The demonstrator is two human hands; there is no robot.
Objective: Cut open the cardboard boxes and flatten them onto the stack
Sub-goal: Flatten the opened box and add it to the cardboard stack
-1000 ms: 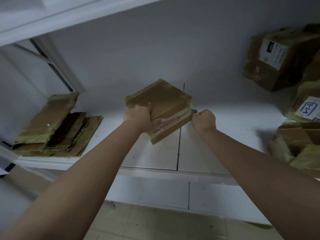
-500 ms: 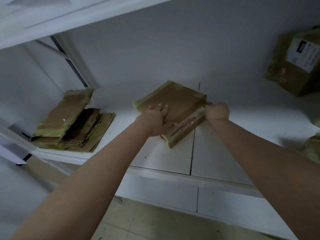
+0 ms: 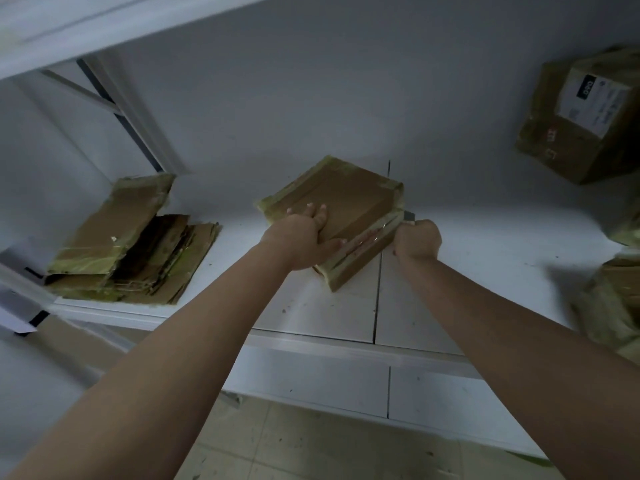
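Now two hands [image 3: 304, 237] [image 3: 417, 237] work one box [image 3: 346, 199].

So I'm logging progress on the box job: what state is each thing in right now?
Flat box: taped, lying on shelf.
Left hand: pressing the flat box.
Right hand: fisted on a cutter at the box's side.
Stack: flattened.
Labelled box: closed.

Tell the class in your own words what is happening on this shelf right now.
A person is cutting open a flat taped cardboard box on a white shelf. The left hand presses the box down, while the right hand grips a cutter at its right edge. A stack of flattened cardboard lies to the left; a sealed labelled box waits at right.
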